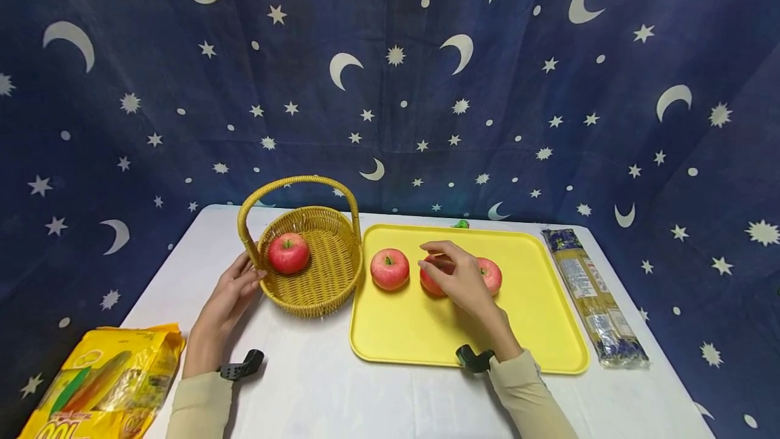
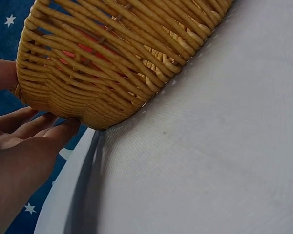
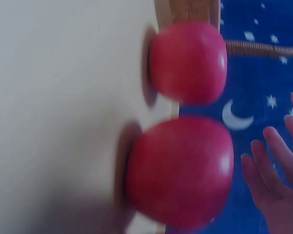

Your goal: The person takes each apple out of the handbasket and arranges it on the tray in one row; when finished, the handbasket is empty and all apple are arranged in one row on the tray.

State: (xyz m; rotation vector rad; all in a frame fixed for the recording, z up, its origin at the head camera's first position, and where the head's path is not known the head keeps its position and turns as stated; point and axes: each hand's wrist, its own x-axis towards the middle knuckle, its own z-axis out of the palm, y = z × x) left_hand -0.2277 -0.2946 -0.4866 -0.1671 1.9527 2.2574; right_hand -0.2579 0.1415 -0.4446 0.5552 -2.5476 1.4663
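Observation:
A wicker basket [image 1: 326,256] with an arched handle stands left of centre, one red apple [image 1: 289,253] inside. My left hand [image 1: 227,300] holds the basket's left side, thumb at the rim and fingers against the outer weave [image 2: 88,78]. Three more red apples lie in a row on the yellow tray [image 1: 414,337]: a left apple [image 1: 390,269], a middle apple [image 1: 431,283] and a right apple [image 1: 491,275]. Over the middle one hovers my right hand [image 1: 466,283], partly covering it, fingers spread and holding nothing. The right wrist view shows those fingers apart from the nearer apple [image 3: 183,173].
Right of the tray lies a long clear packet of dry noodles [image 1: 597,303]. A yellow printed bag [image 1: 110,378] sits at the table's front left. A small green object [image 1: 462,224] shows behind the tray's far edge. A dark-blue star-and-moon curtain [image 1: 390,87] hangs behind the white table [image 1: 323,378].

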